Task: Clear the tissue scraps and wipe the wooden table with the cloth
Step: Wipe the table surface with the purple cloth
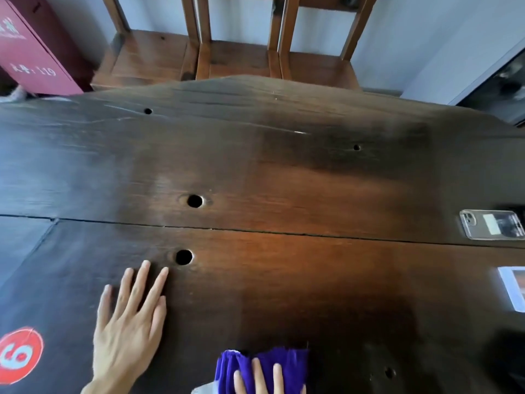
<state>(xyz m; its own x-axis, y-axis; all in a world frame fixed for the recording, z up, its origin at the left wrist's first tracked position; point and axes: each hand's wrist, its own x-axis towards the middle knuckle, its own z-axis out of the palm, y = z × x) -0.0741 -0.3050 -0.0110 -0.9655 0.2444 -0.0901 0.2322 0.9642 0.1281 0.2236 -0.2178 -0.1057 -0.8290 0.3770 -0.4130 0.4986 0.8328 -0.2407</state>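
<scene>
The dark wooden table [284, 180] fills the view, with several round holes and a long crack across it. My left hand [127, 328] lies flat on the table at the lower left, fingers spread, holding nothing. A purple cloth [287, 362] sits bunched at the table's near edge, bottom centre. My right hand [261, 379] presses down on the cloth with its fingers stretched over it; only the fingers show. No tissue scraps are visible on the tabletop.
A phone in a clear case [491, 224] lies at the right edge, with a white card [514, 291] below it. A red round sticker [20, 355] is at the lower left. Wooden chairs [235, 55] stand behind the table; a red cabinet [31, 44] is far left.
</scene>
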